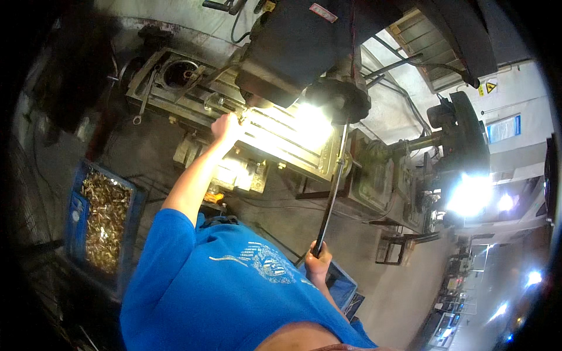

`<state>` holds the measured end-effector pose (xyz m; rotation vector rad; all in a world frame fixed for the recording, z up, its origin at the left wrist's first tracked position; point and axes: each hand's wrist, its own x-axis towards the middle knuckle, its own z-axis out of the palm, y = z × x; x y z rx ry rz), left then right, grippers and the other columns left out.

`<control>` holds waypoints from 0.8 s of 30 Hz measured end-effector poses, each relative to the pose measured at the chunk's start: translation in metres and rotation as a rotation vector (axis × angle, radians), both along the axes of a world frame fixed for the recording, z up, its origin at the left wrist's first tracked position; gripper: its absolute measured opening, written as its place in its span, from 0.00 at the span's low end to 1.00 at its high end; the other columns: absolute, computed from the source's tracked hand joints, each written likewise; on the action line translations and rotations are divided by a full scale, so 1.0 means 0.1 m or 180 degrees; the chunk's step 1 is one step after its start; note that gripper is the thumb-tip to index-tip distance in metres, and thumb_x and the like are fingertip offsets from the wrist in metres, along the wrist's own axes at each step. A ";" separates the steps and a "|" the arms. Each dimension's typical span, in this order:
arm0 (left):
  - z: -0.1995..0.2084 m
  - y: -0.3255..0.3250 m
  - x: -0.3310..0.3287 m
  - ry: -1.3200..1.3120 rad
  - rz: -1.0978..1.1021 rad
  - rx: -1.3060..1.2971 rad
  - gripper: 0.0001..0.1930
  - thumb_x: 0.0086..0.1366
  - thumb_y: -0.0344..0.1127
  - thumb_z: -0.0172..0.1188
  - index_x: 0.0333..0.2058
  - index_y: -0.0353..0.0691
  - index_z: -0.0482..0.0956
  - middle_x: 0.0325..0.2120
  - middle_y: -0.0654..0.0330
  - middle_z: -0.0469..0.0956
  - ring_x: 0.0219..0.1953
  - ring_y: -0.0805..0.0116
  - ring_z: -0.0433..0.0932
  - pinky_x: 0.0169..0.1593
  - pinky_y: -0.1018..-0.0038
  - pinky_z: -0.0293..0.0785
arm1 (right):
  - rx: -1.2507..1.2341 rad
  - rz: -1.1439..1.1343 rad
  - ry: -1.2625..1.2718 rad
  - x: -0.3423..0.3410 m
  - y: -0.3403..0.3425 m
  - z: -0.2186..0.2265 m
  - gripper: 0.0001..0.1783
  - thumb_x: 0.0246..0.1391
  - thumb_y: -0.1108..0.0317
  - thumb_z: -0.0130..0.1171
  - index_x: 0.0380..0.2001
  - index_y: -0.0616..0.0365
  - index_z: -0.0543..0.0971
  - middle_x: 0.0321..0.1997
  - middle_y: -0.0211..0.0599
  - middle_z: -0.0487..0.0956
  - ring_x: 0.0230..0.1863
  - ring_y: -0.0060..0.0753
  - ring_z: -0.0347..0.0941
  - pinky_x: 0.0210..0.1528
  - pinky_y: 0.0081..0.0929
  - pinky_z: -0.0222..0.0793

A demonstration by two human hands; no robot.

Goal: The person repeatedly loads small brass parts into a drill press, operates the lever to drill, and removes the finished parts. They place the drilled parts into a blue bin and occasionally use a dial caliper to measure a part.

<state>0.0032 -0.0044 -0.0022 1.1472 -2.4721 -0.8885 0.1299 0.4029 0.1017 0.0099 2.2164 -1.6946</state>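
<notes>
My left hand [225, 126] reaches out over the slotted metal worktable [281, 130] of a drilling machine, directly beneath the dark machine head [281, 50]. Its fingers are closed at a small brass-coloured part [243, 116], whose exact shape is lost in the glare. Lower right, beside my body, my right hand [318, 261] is wrapped round the black grip of a long lever [332, 202]. That lever rises at a slant to the round dark hub [338, 99] on the machine's side.
A blue crate [133, 228] full of shiny brass-coloured pieces stands at lower left. A wrench [143, 105] lies on the table's left end. Another machine [459, 137] with a bright lamp [470, 194] is at right. A blue bin [341, 285] sits behind my right arm.
</notes>
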 end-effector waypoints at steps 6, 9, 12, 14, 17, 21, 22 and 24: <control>0.07 0.06 0.01 -0.0056 0.0066 -0.0237 0.29 0.51 0.63 0.52 0.19 0.38 0.78 0.19 0.51 0.78 0.25 0.54 0.79 0.28 0.62 0.73 | -0.0399 0.0129 -0.0080 -0.02 0.01 -0.07 0.17 0.32 0.68 0.56 0.30 0.57 0.67 0.19 0.20 0.63 0.19 0.12 0.55 0.21 0.13 0.50; 0.17 0.06 0.01 -0.0193 0.0010 -0.0019 0.29 0.50 0.63 0.54 0.20 0.36 0.79 0.21 0.49 0.78 0.27 0.53 0.79 0.29 0.62 0.73 | -0.0302 0.0140 0.0055 -0.04 0.05 -0.19 0.16 0.33 0.67 0.55 0.29 0.58 0.67 0.19 0.20 0.62 0.19 0.12 0.55 0.20 0.13 0.50; 0.15 0.06 0.00 -0.0177 0.0038 -0.0008 0.29 0.49 0.62 0.56 0.21 0.35 0.79 0.22 0.48 0.78 0.28 0.52 0.79 0.30 0.61 0.73 | -0.0440 0.0056 -0.0005 -0.02 -0.03 -0.16 0.15 0.33 0.66 0.55 0.27 0.58 0.67 0.19 0.20 0.62 0.20 0.13 0.55 0.21 0.13 0.50; 0.12 0.06 0.00 -0.0120 0.0051 -0.0081 0.28 0.49 0.61 0.56 0.21 0.35 0.79 0.22 0.48 0.78 0.28 0.51 0.79 0.30 0.60 0.73 | -0.0359 0.0018 0.0059 -0.03 -0.08 -0.13 0.14 0.33 0.66 0.55 0.26 0.57 0.67 0.19 0.20 0.61 0.20 0.13 0.55 0.21 0.13 0.50; 0.07 0.07 -0.01 -0.0026 0.0072 -0.0140 0.28 0.48 0.61 0.57 0.20 0.35 0.78 0.21 0.48 0.78 0.28 0.51 0.79 0.30 0.60 0.73 | -0.0271 -0.0024 0.0141 -0.03 -0.09 -0.20 0.13 0.33 0.66 0.54 0.25 0.57 0.66 0.19 0.20 0.61 0.20 0.13 0.54 0.21 0.14 0.51; 0.07 0.09 0.00 0.0075 0.0083 -0.0266 0.28 0.48 0.62 0.56 0.20 0.35 0.78 0.21 0.48 0.78 0.27 0.50 0.79 0.30 0.60 0.73 | -0.0294 0.0042 0.0247 -0.06 -0.07 -0.27 0.11 0.33 0.67 0.53 0.24 0.57 0.66 0.19 0.20 0.61 0.20 0.13 0.54 0.21 0.14 0.50; 0.08 0.09 0.00 0.0074 0.0087 -0.0261 0.29 0.48 0.62 0.56 0.20 0.35 0.78 0.21 0.48 0.78 0.27 0.50 0.79 0.30 0.60 0.73 | -0.0251 0.0061 0.0279 -0.07 -0.07 -0.29 0.11 0.33 0.68 0.53 0.24 0.57 0.65 0.19 0.20 0.61 0.20 0.13 0.54 0.21 0.14 0.50; 0.09 0.09 0.00 0.0066 0.0096 -0.0286 0.29 0.48 0.62 0.56 0.19 0.35 0.78 0.20 0.48 0.78 0.27 0.51 0.79 0.29 0.60 0.73 | -0.0168 0.0100 0.0338 -0.08 -0.06 -0.32 0.11 0.33 0.68 0.53 0.23 0.57 0.65 0.19 0.20 0.60 0.20 0.13 0.53 0.21 0.15 0.50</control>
